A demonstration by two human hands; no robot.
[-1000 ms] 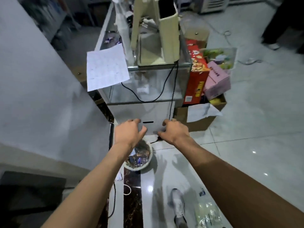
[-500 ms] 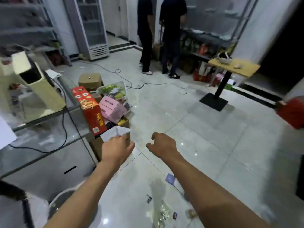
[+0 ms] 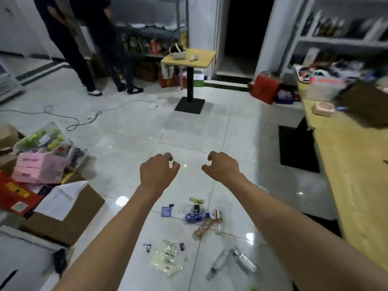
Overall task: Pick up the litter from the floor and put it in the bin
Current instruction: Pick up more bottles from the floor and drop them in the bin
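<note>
Left hand (image 3: pixel 157 174) and right hand (image 3: pixel 223 168) are held out above the tiled floor (image 3: pixel 130 131), fingers loosely curled, holding nothing. Litter lies below the hands: a clear plastic bag (image 3: pixel 167 257), blue bottle (image 3: pixel 194 217), brown wrapper (image 3: pixel 204 226).

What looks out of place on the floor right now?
Litter lies scattered on the tiles: a blue bottle on its side, a clear plastic bag, a brown wrapper and two clear bottles lying flat. Both hands hold nothing.
</note>
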